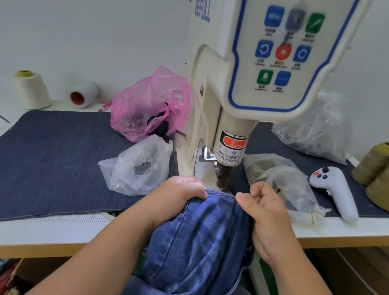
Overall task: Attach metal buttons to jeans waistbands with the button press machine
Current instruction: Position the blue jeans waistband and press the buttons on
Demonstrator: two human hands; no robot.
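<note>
Hands (181, 191) (265, 210) pinch jeans waistband (221, 196) edge beneath press head (223, 175).

Both forearms are extended forward from the 6 o'clock edge and converge toward the centre. The left hand (182, 193) is curled, knuckles up, thumb pointed toward 3 o'clock, with fabric gripped beneath it. The right hand (264, 210) is closed in a loose fist at 1 o'clock of the left, thumb pressed toward 9 o'clock, pinching an edge.
</note>
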